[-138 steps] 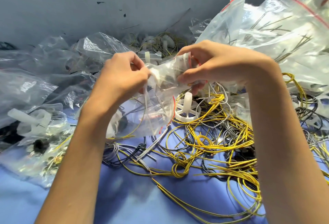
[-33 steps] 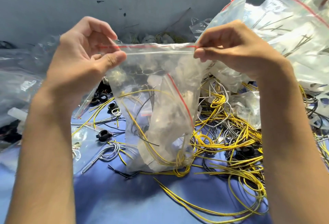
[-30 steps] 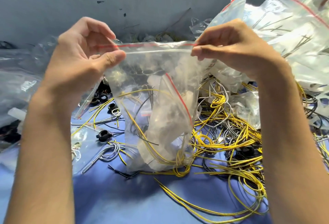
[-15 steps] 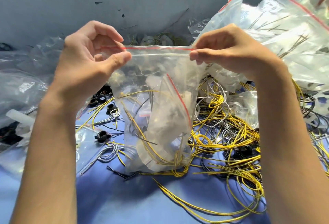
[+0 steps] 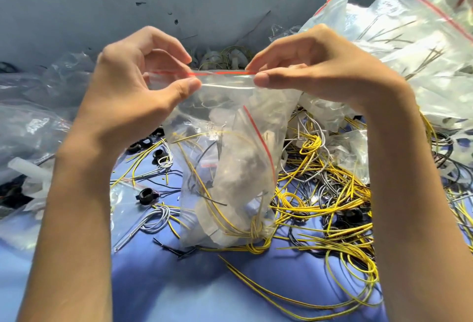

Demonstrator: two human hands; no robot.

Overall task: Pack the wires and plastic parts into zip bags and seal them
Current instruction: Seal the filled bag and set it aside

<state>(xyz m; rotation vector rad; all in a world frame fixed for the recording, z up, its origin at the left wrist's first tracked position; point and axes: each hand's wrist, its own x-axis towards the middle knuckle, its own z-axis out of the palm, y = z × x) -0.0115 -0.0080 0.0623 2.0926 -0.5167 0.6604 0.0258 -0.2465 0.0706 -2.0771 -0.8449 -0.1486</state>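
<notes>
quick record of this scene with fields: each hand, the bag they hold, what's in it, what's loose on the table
left hand: pinches zip bag top edge, left side
right hand: pinches same edge, right side
zip bag: clear, red strip on top, hangs between hands
contents: yellow wires, whitish plastic parts
seal: cannot tell
loose on table: wire tangle, black ring

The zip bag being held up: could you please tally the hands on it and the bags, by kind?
Hands pinching its top: 2, the left hand and the right hand
zip bag held up: 1
smaller bag inside it: 1
Total: 4
The wires inside are too tangled to count.
</notes>
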